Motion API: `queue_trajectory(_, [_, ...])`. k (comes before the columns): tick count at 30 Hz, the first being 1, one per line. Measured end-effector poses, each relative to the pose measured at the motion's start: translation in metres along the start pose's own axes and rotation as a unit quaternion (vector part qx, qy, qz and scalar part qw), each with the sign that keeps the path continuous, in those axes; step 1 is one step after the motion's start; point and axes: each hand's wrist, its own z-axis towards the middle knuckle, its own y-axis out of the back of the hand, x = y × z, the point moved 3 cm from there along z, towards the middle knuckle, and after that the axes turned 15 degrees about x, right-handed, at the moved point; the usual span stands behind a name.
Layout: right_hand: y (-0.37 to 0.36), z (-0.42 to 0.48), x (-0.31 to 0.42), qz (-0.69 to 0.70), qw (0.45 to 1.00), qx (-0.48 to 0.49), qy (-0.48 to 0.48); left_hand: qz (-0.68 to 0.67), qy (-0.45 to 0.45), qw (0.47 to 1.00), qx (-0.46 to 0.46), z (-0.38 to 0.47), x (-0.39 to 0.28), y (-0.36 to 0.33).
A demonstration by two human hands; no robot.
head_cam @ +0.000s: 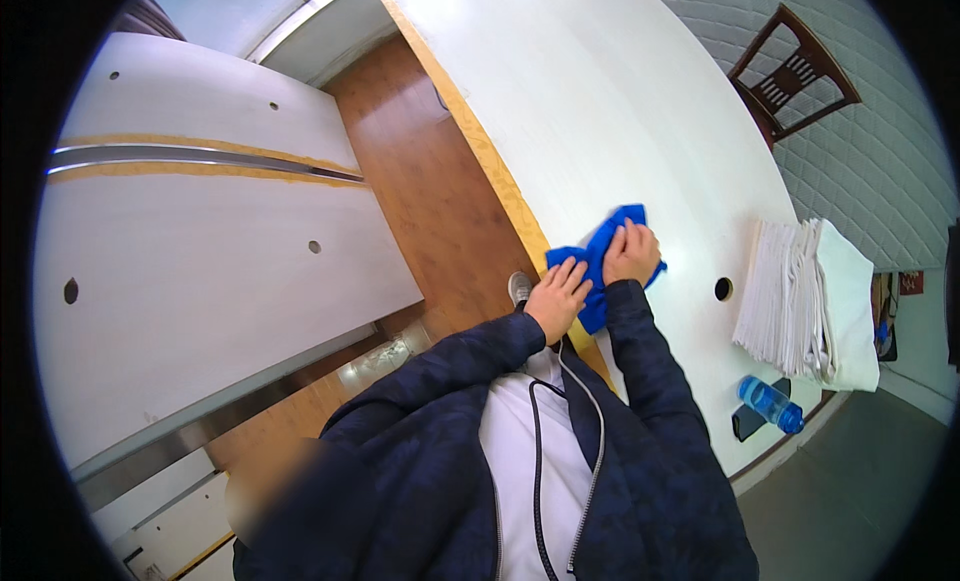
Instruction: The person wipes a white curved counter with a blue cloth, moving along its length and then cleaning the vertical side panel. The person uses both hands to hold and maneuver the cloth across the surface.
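Observation:
A blue cloth (596, 262) lies bunched on the white tabletop (600, 130), partly over its yellow front edge. My right hand (632, 253) has its fingers curled into the upper right part of the cloth and grips it. On the cloth's lower left part rests my left hand (559, 299), palm down with fingers somewhat spread, at the table's edge. Some of the cloth is hidden beneath both hands.
Right of my hands stand a stack of white papers (784, 299) and a round hole (723, 289). A blue water bottle (771, 404) lies over a dark phone (748, 423). Beyond the table is a wooden chair (795, 74). More white tables (210, 251) are at left.

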Motion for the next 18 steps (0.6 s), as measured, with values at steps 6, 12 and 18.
queue_trajectory(6, [-0.027, 0.061, 0.024, 0.040, 0.998, 0.028, -0.032, -0.009, 0.074, 0.996, -0.052, 0.022, 0.044, 0.024])
queue_trajectory(12, [-0.032, 0.060, 0.052, 0.096, 0.983, 0.083, 0.136, 0.000, 0.076, 0.992, -0.103, 0.025, 0.069, 0.037])
queue_trajectory(18, [-0.050, 0.079, 0.064, 0.082, 0.966, 0.153, 0.190, -0.029, 0.069, 0.990, -0.119, 0.040, 0.071, 0.038])
